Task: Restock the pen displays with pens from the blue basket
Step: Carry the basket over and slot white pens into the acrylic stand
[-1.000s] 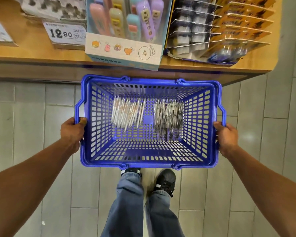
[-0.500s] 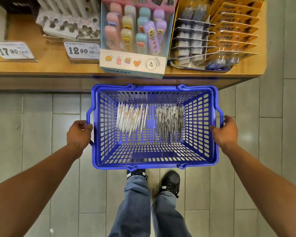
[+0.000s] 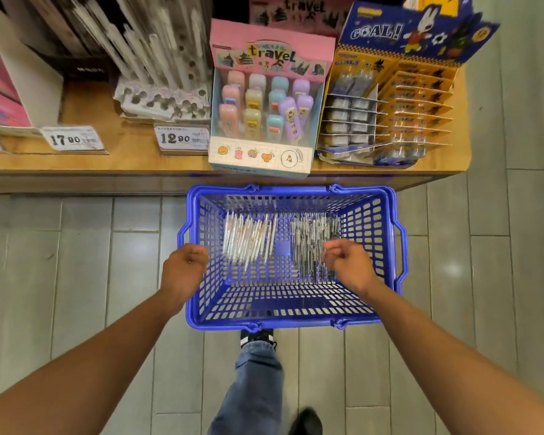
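Both hands have left the handles: left hand (image 3: pixel 184 268) hovers loosely curled and empty at the blue basket (image 3: pixel 291 323) wall, right hand (image 3: pixel 347 262) curls empty above the pens (image 3: pixel 248 238). Basket sits down, so picking likely begins.

You have one blue basket (image 3: pixel 291 323) holding two bundles of pens (image 3: pixel 248 238), too many to count singly. On the far shelf (image 3: pixel 132 161) stand two price tags (image 3: pixel 73 140) and two boxed displays (image 3: pixel 264 120).
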### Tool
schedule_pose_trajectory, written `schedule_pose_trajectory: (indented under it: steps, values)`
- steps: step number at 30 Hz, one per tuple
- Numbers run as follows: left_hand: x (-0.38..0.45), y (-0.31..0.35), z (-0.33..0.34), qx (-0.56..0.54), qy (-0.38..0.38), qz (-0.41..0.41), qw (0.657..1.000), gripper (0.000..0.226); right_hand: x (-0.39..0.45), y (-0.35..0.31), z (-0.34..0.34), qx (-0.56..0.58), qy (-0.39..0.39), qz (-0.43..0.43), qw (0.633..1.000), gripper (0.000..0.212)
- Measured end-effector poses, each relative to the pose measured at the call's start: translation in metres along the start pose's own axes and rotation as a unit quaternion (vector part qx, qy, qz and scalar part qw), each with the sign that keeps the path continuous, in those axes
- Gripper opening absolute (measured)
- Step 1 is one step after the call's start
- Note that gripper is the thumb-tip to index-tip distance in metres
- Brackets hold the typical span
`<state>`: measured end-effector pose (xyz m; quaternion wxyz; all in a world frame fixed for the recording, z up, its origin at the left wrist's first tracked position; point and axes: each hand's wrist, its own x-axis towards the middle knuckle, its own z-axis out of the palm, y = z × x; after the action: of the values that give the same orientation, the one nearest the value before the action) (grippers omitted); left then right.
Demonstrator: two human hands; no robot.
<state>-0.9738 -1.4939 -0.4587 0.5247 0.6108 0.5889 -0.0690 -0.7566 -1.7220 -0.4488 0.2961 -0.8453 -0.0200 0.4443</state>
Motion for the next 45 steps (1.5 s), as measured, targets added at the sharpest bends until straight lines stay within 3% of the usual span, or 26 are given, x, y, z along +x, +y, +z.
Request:
schedule_pose_trajectory:
  steps: [6, 11, 15, 19, 26, 30, 36, 42, 45]
  values:
    - [0.016, -0.011, 0.041, 0.045, -0.041, 0.046, 0.997, 0.035, 0.035, -0.006, 0.057, 0.032, -0.073, -0.034, 0.996, 0.016]
    - [0.052, -0.038, 0.083, 0.006, -0.073, 0.040, 0.997, 0.033, 0.069, 0.012, 0.102, 0.013, -0.101, -0.071, 0.992, 0.014]
    - [0.093, -0.065, 0.118, 0.089, -0.044, 0.048, 0.994, 0.022, 0.103, 0.032, 0.133, -0.008, -0.114, -0.078, 0.990, 0.011]
    - [0.137, -0.086, 0.143, 0.178, -0.017, 0.069, 0.981, 0.011, 0.142, 0.037, 0.148, -0.038, -0.103, -0.113, 0.987, 0.011]
    - [0.171, -0.094, 0.186, 0.350, 0.033, 0.090, 0.932, 0.035, 0.174, 0.059, 0.145, -0.074, -0.100, -0.127, 0.984, 0.011]
    - [0.177, -0.093, 0.194, 0.369, 0.062, 0.083, 0.924, 0.026, 0.186, 0.071, 0.141, -0.077, -0.112, -0.107, 0.985, 0.003]
    - [0.179, -0.088, 0.189, 0.392, 0.060, 0.101, 0.912, 0.020, 0.204, 0.068, 0.154, -0.138, -0.085, -0.105, 0.981, 0.024]
    - [0.179, -0.089, 0.198, 0.419, 0.050, 0.100, 0.901, 0.021, 0.216, 0.066, 0.182, -0.201, -0.050, -0.095, 0.974, 0.023]
    - [0.179, -0.089, 0.202, 0.433, 0.061, 0.096, 0.894, 0.021, 0.222, 0.065, 0.190, -0.201, -0.030, -0.080, 0.976, 0.034]
